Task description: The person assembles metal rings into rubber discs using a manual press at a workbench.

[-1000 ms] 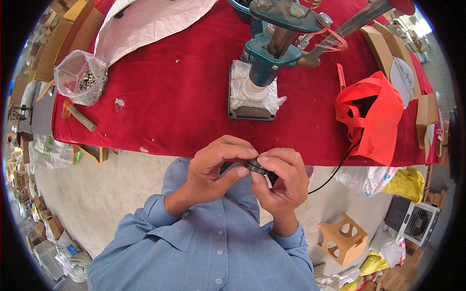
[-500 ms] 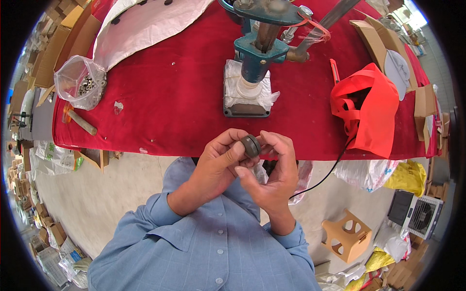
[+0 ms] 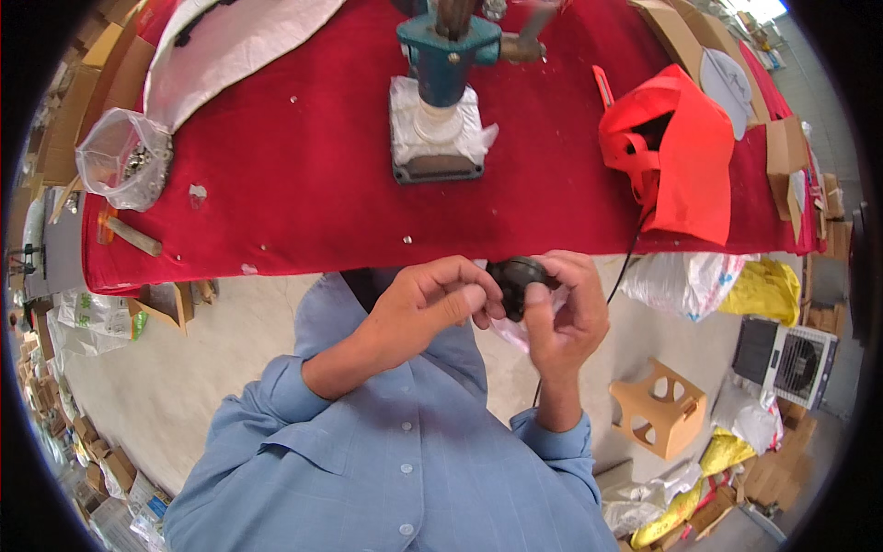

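Observation:
My right hand [image 3: 572, 308] grips a dark, rounded piece [image 3: 517, 281] between thumb and fingers, just off the table's near edge. Its exact kind is hard to make out, since fingers cover part of it and the picture is smeared there. My left hand [image 3: 428, 299] is beside its left side, fingers curled and thumb pressed toward them. Whatever lies between those fingertips, if anything, is hidden. Beyond my hands, a teal hand press [image 3: 448, 64] stands on the red-covered table [image 3: 303, 184], its base [image 3: 439, 168] wrapped in white plastic.
At left stand a clear bag of small metal parts [image 3: 129, 170] and a rod-like handle [image 3: 133, 235]. A red cloth bag [image 3: 694, 175], a red cutter [image 3: 602, 85] and a grey cap [image 3: 725, 92] lie at right. A tan stool [image 3: 659, 409] stands on the floor.
The view has tilted down, so the table sits higher. The dark piece was in my left fingers with my right hand touching it; now my right hand holds it, farther right and over the table's edge.

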The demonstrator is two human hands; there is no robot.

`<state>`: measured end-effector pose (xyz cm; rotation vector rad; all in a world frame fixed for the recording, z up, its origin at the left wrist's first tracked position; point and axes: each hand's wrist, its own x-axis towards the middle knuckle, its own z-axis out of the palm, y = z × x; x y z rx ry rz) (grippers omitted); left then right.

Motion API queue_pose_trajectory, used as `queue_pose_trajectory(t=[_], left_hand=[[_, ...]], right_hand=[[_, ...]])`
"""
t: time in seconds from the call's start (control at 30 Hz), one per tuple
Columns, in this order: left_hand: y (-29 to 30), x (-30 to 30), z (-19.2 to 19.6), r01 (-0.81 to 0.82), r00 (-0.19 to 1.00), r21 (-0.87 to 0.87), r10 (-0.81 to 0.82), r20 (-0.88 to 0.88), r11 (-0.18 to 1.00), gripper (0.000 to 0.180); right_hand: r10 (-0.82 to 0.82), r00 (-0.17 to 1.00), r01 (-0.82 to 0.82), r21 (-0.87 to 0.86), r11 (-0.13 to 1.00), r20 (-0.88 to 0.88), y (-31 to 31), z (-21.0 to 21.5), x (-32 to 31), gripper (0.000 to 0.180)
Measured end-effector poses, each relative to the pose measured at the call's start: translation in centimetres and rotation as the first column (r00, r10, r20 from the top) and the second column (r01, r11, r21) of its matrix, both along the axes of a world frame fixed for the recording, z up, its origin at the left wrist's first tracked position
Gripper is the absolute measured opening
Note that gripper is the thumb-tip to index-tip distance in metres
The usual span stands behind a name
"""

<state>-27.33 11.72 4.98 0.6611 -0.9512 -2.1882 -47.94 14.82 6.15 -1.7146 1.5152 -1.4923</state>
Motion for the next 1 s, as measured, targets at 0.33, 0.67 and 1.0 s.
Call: queue_pose_trajectory(t=[0.33, 0.67, 1.0], left_hand=[[8.2, -2.9, 12.7, 0.083, 0.921, -0.901, -0.379, -0.094, 0.425, 0.032], [10.9, -0.4, 16.0, -0.428, 0.831, -0.86, -0.253, -0.495, 0.278, 0.024], [7.0, 11.5, 13.5, -0.416, 0.888, -0.903, 0.164, -0.43, -0.11, 0.028]], right_hand=[[-0.078, 0.852, 0.257, 0.283, 0.924, -0.518, 3.8, -0.8, -7.1, 0.027], [0.168, 0.736, -0.136, 0.1, 0.986, -0.655, -0.3, 4.5, 4.6, 0.026], [0.449, 0.595, -0.537, 0.086, 0.839, -0.667, -5.3, 5.1, 17.4, 0.023]])
